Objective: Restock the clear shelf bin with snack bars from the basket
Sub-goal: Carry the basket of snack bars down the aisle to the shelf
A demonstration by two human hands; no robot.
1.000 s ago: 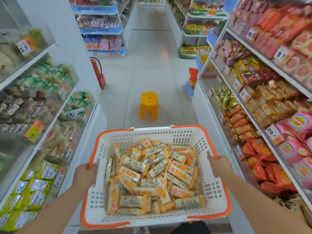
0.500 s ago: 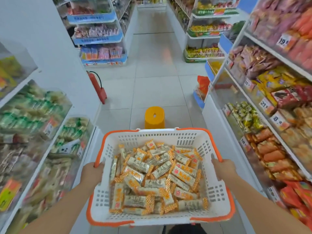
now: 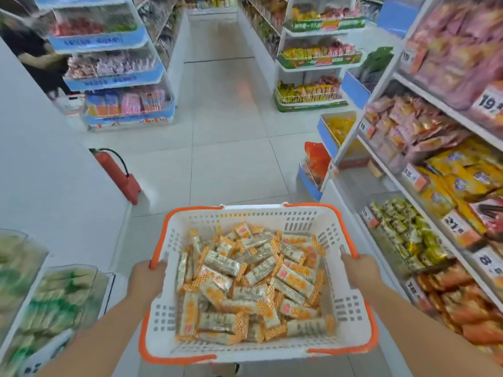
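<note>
Aisle: a shop aisle with a pale tiled floor (image 3: pixel 223 148) runs ahead, stocked shelves on both sides.
Right shelves: the shelf unit (image 3: pixel 449 115) on the right carries packed snacks in tiers behind price tags; clear fronted bins sit low on it, one with green and yellow sweets (image 3: pixel 402 235).
Left shelves: clear bins (image 3: pixel 57 300) of green-and-white packets stand at the lower left, blurred.
Basket: a white basket (image 3: pixel 351 319) with an orange rim is held level in front of the body, in the middle of the aisle, touching no shelf.
Snack bars: the snack bars (image 3: pixel 253 281) lie in a loose heap that covers the basket's floor, pale wrappers with orange checked ends.
Fire extinguisher: a red fire extinguisher (image 3: pixel 117 172) stands on the floor against the left wall, well ahead of the basket.
Left grip: the left hand (image 3: pixel 145 280) holds the basket's left rim, fingers curled over the orange edge.
Right grip: the right hand (image 3: pixel 359 270) holds the right rim the same way, thumb on top.
Target bin: which clear bin is to be filled cannot be told from here; none in view shows matching bars.
Progress: restocking proper has not begun, as I judge it. The basket looks full, both hands are taken up with carrying, and no bar is out.
Left to do: reach the right bin, free a hand or set the basket down, then move the bars across.
</note>
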